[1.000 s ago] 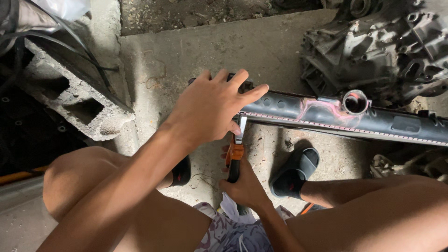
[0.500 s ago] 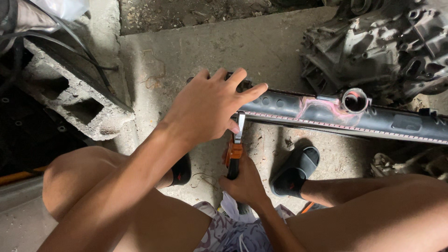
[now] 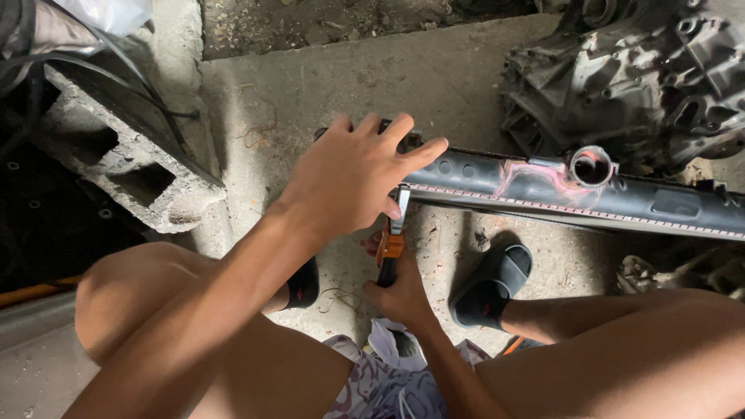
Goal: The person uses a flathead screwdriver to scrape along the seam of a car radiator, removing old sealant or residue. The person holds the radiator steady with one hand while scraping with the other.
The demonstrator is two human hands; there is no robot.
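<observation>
A long black radiator tank with a round filler neck and pink stains lies across the concrete floor. My left hand rests flat on its left end, fingers spread over it. Below it, my right hand grips the black and orange handle of a hand tool. The tool's metal tip points up against the tank's lower edge, partly hidden by my left thumb. My bare knees frame both hands.
A grey metal gearbox casing sits at the top right behind the tank. A concrete block under dark car parts stands at the left. Black sandals are on my feet. Small debris lies at the right edge.
</observation>
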